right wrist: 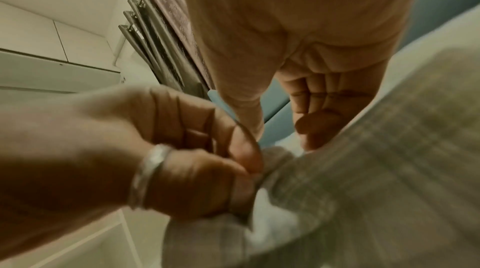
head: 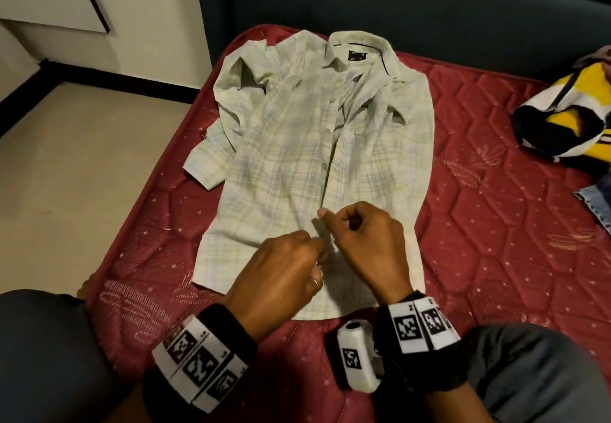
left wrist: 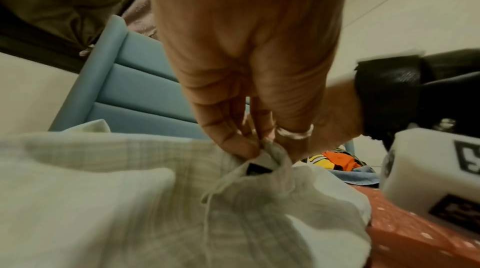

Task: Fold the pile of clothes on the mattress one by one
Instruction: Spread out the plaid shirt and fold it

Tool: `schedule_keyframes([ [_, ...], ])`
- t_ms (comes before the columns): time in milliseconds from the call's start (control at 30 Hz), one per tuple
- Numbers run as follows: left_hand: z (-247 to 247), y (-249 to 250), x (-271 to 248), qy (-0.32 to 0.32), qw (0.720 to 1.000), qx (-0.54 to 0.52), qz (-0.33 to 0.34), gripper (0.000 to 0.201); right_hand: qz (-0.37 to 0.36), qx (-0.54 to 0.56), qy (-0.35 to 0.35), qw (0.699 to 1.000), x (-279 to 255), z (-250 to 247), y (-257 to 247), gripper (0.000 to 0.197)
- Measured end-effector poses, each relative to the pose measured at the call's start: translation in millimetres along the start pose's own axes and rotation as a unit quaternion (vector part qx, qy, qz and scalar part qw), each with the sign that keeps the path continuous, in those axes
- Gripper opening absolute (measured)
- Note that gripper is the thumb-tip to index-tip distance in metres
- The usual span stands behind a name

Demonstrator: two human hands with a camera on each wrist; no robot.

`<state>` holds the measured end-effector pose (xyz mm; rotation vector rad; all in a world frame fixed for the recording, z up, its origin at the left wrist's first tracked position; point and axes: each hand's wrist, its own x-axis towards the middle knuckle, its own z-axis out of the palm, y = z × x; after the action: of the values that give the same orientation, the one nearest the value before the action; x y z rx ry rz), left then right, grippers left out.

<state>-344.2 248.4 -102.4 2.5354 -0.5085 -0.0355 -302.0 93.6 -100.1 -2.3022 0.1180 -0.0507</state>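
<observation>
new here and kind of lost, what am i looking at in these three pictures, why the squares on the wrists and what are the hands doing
No machine here: a person folds laundry with bare hands. The big picture comes from a camera on the head, looking down. The other two come from small cameras strapped to each wrist, looking along the fingers; the black-and-white squares are printed markers on the wrist bands.

On the red mattress a pale checked shirt lies spread face up, collar far from the person. Both hands meet at its front opening near the hem: the left hand pinches the cloth edge, and the right hand pinches the strip beside it, perhaps closing a button. More clothes wait at the right.
</observation>
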Motion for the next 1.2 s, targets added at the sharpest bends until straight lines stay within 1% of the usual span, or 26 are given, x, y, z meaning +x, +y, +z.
schedule_keyframes([
  [67, -1, 5, -6, -0.037, 0.999, 0.022, 0.030, 0.010, 0.041, -0.034, -0.030, 0.998, -3, 10, 0, 0.038],
  [100, -2, 6, -9, -0.053, 0.997, 0.033, 0.038, 0.011, 0.052, -0.048, -0.037, 0.997, -4, 16, 2, 0.039],
  [167, -1, 4, -15, -0.080, 0.995, 0.047, 0.039, 0.012, 0.061, -0.055, -0.040, 0.996, -6, 21, 6, 0.034],
  [233, -1, 0, -18, -0.096, 0.994, 0.045, 0.031, 0.011, 0.059, -0.023, -0.050, 0.997, -5, 21, 11, 0.025],
  [267, 0, -2, -19, -0.098, 0.994, 0.039, 0.026, 0.011, 0.059, 0.001, -0.061, 0.996, -4, 20, 13, 0.027],
  [333, -1, -5, -18, -0.095, 0.995, 0.014, 0.012, 0.011, 0.066, 0.030, -0.073, 0.995, 0, 18, 19, 0.035],
  [400, -3, -5, -17, -0.086, 0.996, -0.018, -0.006, 0.009, 0.084, 0.056, -0.071, 0.992, 2, 15, 26, 0.035],
  [433, -5, -4, -15, -0.073, 0.997, -0.034, -0.013, 0.011, 0.093, 0.074, -0.069, 0.991, 3, 14, 29, 0.032],
  [533, -11, -4, -1, 0.008, 0.998, -0.053, -0.028, 0.020, 0.121, 0.151, -0.059, 0.979, 6, 9, 33, 0.029],
  [600, -12, -4, 17, 0.058, 0.997, -0.036, -0.041, 0.023, 0.135, 0.201, -0.064, 0.968, 7, 3, 35, 0.025],
  [633, -11, -4, 26, 0.068, 0.996, -0.021, -0.052, 0.024, 0.143, 0.219, -0.068, 0.963, 7, 2, 35, 0.023],
  [667, -8, -4, 35, 0.062, 0.996, 0.002, -0.068, 0.026, 0.149, 0.231, -0.072, 0.959, 6, 0, 35, 0.020],
  [733, -1, -1, 50, 0.029, 0.991, 0.062, -0.112, 0.029, 0.152, 0.238, -0.075, 0.956, 5, -3, 37, 0.018],
  [800, 6, -1, 56, 0.001, 0.984, 0.091, -0.153, 0.029, 0.152, 0.238, -0.074, 0.956, 3, -5, 40, 0.019],
  [867, 13, -7, 56, -0.011, 0.983, 0.066, -0.170, 0.025, 0.154, 0.244, -0.069, 0.955, 3, -7, 40, 0.021],
  [967, 17, -21, 48, -0.014, 0.978, -0.043, -0.202, 0.023, 0.158, 0.255, -0.063, 0.952, 3, -7, 39, 0.020],
  [1033, 14, -27, 43, 0.017, 0.958, -0.159, -0.240, 0.025, 0.157, 0.255, -0.066, 0.952, 3, -7, 36, 0.018],
  [1067, 13, -28, 41, 0.032, 0.939, -0.226, -0.257, 0.025, 0.157, 0.257, -0.068, 0.951, 3, -7, 34, 0.017],
  [1133, 7, -28, 38, 0.048, 0.891, -0.354, -0.281, 0.025, 0.159, 0.269, -0.071, 0.947, 2, -9, 30, 0.019],
  [1200, -2, -27, 37, 0.052, 0.842, -0.452, -0.289, 0.025, 0.157, 0.297, -0.078, 0.939, 0, -12, 25, 0.018],
])
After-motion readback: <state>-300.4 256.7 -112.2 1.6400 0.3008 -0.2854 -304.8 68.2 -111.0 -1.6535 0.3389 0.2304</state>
